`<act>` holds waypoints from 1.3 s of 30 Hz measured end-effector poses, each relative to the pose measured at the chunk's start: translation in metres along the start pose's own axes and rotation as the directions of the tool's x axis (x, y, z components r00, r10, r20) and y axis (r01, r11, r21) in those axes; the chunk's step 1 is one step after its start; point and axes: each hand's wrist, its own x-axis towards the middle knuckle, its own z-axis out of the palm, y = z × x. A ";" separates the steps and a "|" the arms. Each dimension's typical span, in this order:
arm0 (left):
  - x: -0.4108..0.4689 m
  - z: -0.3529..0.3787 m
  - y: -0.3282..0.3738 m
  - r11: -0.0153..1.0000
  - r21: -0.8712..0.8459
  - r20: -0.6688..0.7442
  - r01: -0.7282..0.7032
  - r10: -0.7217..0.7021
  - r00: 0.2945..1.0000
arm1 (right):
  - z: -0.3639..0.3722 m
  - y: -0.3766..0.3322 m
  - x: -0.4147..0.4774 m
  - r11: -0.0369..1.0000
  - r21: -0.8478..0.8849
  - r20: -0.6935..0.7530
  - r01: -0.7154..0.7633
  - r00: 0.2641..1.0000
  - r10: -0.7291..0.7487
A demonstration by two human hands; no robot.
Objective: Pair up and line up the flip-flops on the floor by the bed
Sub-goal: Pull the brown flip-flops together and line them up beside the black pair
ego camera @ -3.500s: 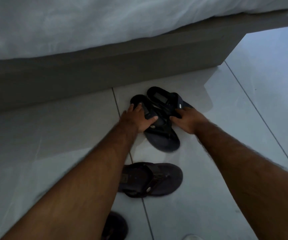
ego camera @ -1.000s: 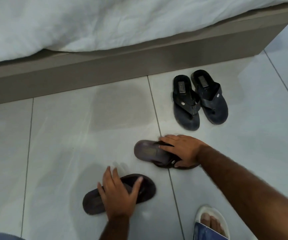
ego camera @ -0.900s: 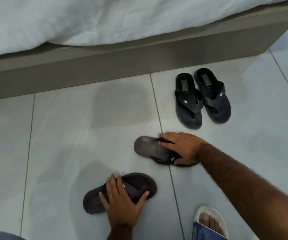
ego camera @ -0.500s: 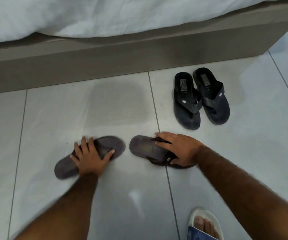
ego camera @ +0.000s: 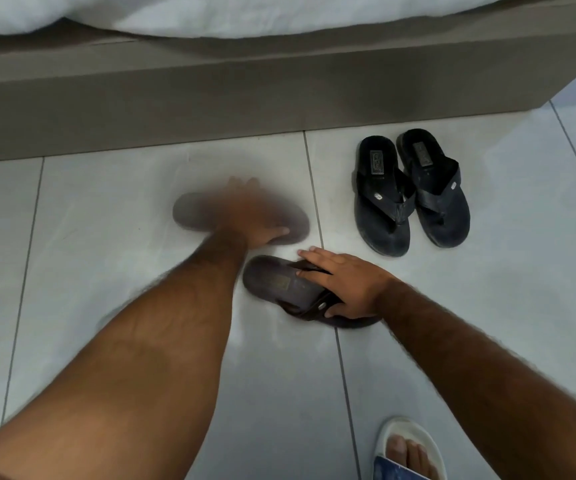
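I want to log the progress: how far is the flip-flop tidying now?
Done: the black pair sits side by side near the bed base. In hand: the left hand is on one blurred brown flip-flop, the right hand on the other. Left: set these two side by side in line.

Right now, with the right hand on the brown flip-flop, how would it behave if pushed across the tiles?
The brown flip-flop lies flat, so it should slide, not roll or tip. The floor looks glossy, so probably little drag. The right hand presses near the strap; its thin sole may flex.
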 end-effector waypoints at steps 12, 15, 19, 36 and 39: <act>-0.170 0.105 0.109 0.888 -0.455 -0.418 0.071 -0.283 0.863 | -0.069 -0.004 0.088 0.992 0.042 -0.218 -0.119 0.968 0.125; -0.183 0.123 0.108 0.901 -0.404 -0.328 0.159 -0.305 0.894 | -0.067 -0.014 0.111 0.990 0.018 -0.070 -0.139 0.988 0.140; -0.176 0.121 0.056 0.929 -0.321 -0.394 0.183 -0.307 0.866 | -0.058 -0.011 0.106 0.971 0.068 -0.035 -0.229 0.972 0.231; -0.014 -0.012 -0.065 0.978 -0.087 -0.072 0.190 -0.196 0.978 | -0.063 -0.026 0.129 0.873 0.241 -0.152 -0.425 0.871 0.466; 0.007 -0.023 -0.062 0.982 -0.043 -0.041 0.183 -0.185 0.982 | -0.069 -0.019 0.137 0.863 0.229 -0.105 -0.450 0.870 0.482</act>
